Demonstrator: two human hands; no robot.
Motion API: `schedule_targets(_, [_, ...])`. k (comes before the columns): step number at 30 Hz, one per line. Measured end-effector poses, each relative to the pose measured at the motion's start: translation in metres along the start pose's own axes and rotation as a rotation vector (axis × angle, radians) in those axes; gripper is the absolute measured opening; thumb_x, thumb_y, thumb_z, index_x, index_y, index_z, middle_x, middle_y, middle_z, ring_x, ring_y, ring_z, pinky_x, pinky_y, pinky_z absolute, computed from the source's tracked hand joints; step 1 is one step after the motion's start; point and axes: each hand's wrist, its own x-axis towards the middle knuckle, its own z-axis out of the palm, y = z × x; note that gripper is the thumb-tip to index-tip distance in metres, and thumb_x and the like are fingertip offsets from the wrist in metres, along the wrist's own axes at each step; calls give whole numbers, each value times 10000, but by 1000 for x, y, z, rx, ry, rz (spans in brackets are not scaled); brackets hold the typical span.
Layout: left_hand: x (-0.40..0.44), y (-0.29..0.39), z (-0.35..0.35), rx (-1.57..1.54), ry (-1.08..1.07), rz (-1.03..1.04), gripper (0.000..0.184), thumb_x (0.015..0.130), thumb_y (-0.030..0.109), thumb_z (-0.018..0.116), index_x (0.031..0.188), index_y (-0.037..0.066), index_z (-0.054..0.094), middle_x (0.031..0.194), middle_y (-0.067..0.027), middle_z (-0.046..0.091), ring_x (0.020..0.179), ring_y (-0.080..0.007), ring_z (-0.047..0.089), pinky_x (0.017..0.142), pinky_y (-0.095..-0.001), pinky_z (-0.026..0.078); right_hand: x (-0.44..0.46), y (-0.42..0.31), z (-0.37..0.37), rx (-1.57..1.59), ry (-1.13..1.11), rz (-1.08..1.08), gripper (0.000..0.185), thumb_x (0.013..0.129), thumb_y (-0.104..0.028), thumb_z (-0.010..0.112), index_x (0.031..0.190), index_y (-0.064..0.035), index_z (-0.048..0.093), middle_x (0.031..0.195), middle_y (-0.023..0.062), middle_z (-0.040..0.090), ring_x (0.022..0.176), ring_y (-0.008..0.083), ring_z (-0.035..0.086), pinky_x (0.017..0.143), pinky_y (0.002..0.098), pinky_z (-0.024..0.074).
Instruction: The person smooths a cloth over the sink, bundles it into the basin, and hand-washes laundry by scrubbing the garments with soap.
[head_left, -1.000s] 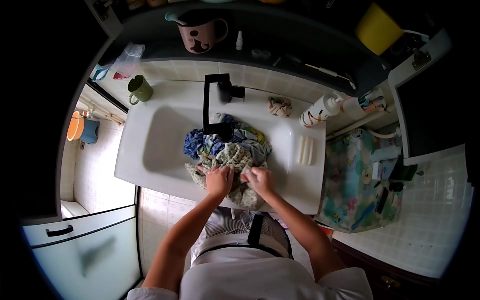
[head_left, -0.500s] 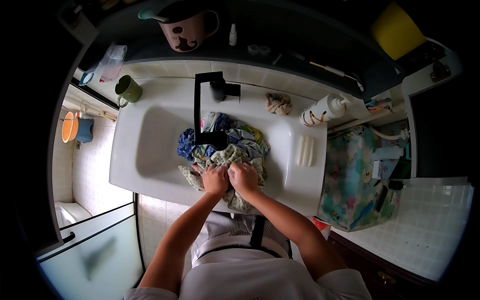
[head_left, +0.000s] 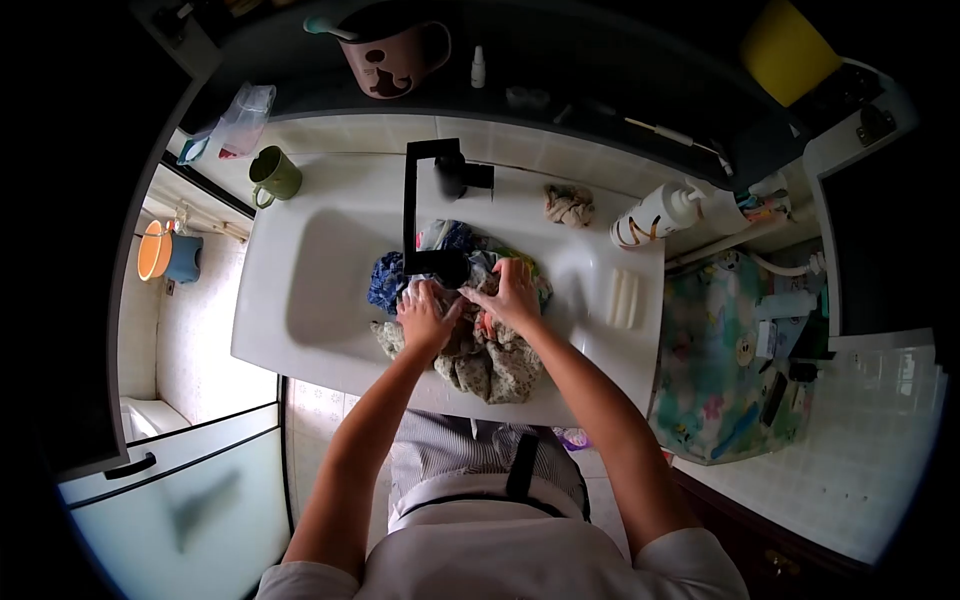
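Observation:
A heap of wet clothes lies in the white sink (head_left: 330, 270), under the black faucet (head_left: 412, 210). Its near part is a pale patterned cloth (head_left: 490, 370), bunched at the sink's front edge. Blue cloth (head_left: 386, 283) shows at the heap's left. My left hand (head_left: 425, 310) rests on the heap with its fingers spread. To its right, my right hand (head_left: 512, 292) also touches the clothes, thumb and fingers apart. The cloth right beneath both palms is hidden.
A green mug (head_left: 275, 176) stands on the sink's back left corner. At the back right are a crumpled cloth (head_left: 569, 205), a white pump bottle (head_left: 655, 215) and a soap bar (head_left: 623, 299). A pink mug (head_left: 390, 60) sits on the dark shelf (head_left: 540, 100).
Both hands have moved up the heap toward the faucet, and their fingers have opened from a closed grip on the patterned cloth. That cloth now lies bunched nearer the front edge.

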Motion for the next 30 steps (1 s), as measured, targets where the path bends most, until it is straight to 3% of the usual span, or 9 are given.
schedule_targets(2, [5,-12,10,-24,63,-13,624,751,542,654,1126,68,499,1135,-120,524,1106,-335,487,904,-452,411,13,4,3,-102,-221,74,663,668,-571,731,1014,-52,507,1026,171,562,1006,356,534,761,448,474])
schedule_targets(4, [21,-29,13,76,-346,-79,692,760,628,608,1151,67,505,1113,-147,578,1065,-337,542,859,-444,459,27,-2,8,-212,-534,173,744,684,-625,684,1109,-34,529,1114,178,593,1061,366,551,808,446,485])
schedule_targets(8, [40,-55,5,-176,-862,-108,811,735,766,523,1067,35,637,1065,-191,646,990,-317,610,848,-390,454,32,-2,18,24,-700,59,558,748,-549,651,983,-42,647,898,187,673,834,331,652,755,434,503])
schedule_targets(13, [45,-45,-12,-454,-443,-24,305,789,350,675,800,51,619,645,-79,587,581,-189,506,594,-342,443,40,-17,-13,395,-450,51,211,800,-268,634,858,-67,661,764,158,650,721,332,627,648,435,478])
schedule_targets(18, [46,6,-53,-128,-32,220,244,783,292,633,753,50,643,741,-172,659,698,-334,649,556,-406,489,24,-30,-46,500,-38,-71,142,775,-50,646,694,10,545,659,148,545,603,298,532,560,406,408])
schedule_targets(19, [27,44,-97,-98,-289,121,225,796,289,628,789,66,652,743,-151,659,677,-312,646,578,-407,499,10,-32,-62,456,-33,-160,153,781,-57,658,689,13,558,673,149,555,612,297,537,558,397,409])
schedule_targets(22, [-24,7,-45,-145,-349,580,179,828,287,617,780,114,610,701,-101,614,656,-309,600,588,-446,458,-64,12,-70,201,-263,-204,214,720,-120,697,638,-3,538,691,133,544,738,324,579,652,415,460])
schedule_targets(25, [-63,7,-32,-49,-595,520,122,826,240,569,843,121,589,752,-125,618,685,-355,604,620,-469,477,-90,10,-122,35,-691,-249,198,759,-206,649,726,-38,550,809,97,554,835,284,582,725,409,475])
schedule_targets(30, [-47,14,-48,-59,-748,580,201,781,279,545,814,82,562,712,-137,600,667,-375,597,628,-485,472,-26,-37,-122,289,-415,133,262,867,-268,597,732,-50,544,756,89,549,757,251,572,669,339,455])
